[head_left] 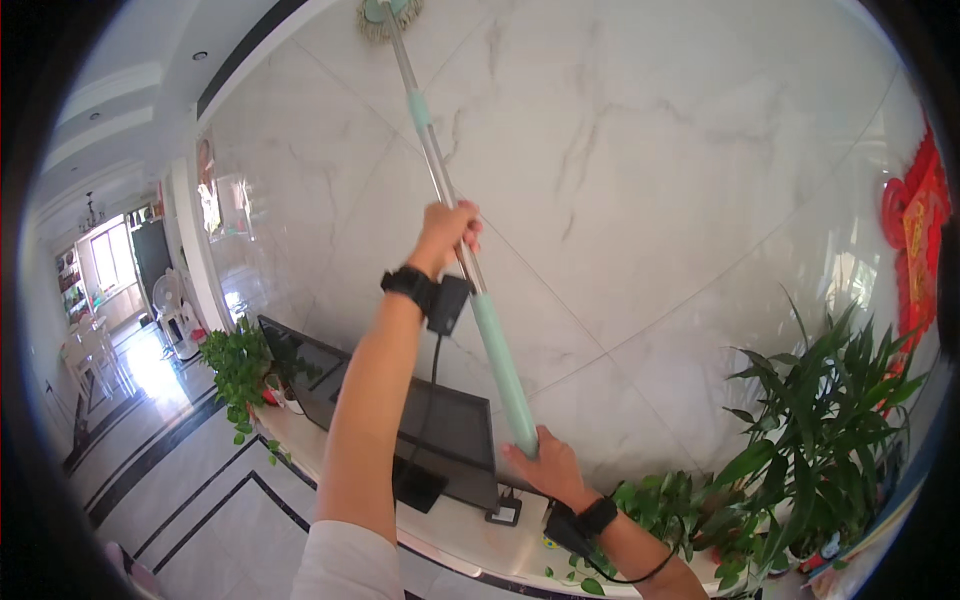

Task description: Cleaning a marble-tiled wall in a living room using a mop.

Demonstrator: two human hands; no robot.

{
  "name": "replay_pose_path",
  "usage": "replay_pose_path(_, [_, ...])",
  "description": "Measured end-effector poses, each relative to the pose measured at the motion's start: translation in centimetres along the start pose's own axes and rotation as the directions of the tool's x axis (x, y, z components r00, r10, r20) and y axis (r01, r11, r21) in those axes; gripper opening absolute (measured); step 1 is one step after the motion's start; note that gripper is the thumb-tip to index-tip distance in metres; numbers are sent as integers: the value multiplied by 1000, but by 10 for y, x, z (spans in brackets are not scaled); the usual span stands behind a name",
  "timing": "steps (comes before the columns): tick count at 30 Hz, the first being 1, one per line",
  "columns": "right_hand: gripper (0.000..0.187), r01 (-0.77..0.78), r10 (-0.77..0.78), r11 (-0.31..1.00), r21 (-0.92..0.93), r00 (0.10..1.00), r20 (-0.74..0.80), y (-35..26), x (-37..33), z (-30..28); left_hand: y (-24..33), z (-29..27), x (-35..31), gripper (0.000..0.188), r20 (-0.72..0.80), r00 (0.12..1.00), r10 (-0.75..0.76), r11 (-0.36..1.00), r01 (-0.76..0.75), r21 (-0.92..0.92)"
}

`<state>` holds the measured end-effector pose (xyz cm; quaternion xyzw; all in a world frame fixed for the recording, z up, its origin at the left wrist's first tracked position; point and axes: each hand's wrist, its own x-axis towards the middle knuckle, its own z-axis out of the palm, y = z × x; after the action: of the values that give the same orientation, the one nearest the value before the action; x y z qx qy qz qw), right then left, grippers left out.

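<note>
Mint-green and silver mop (pixel 438 168), pale-fringed, slants upward; left grip (pixel 441 236) and right grip (pixel 553 468) clasp it.

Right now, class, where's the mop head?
In the head view, the mop head is at the top edge, left of centre, at the end of the pole, by the pale wall.

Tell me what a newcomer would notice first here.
Probably the long mop, slanting across the pale marbled wall, its stringy head at the top edge. The left hand grips it partway up, the right hand at its lower end. Next, perhaps the bright red decoration at far right.
</note>
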<state>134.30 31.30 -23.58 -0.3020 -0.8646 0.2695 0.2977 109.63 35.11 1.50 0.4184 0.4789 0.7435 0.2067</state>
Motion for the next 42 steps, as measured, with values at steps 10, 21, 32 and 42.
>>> replay_pose_path(10, [63,-61,53,996,64,992,115,6,-18,25,-18,-10,-24,9,49,998,-51,998,49,29])
replay_pose_path(21, [74,-283,296,955,-92,873,387,99,-156,69,-144,-4,-175,17,91,948,-305,944,314,-100])
replay_pose_path(32, [68,-390,359,920,-48,784,507,182,-299,80,-238,27,-306,19,46,847,-530,827,528,-193])
replay_pose_path(42, [83,-635,698,714,-296,606,382,172,-351,41,-267,59,-356,12,177,784,-594,721,617,-315])
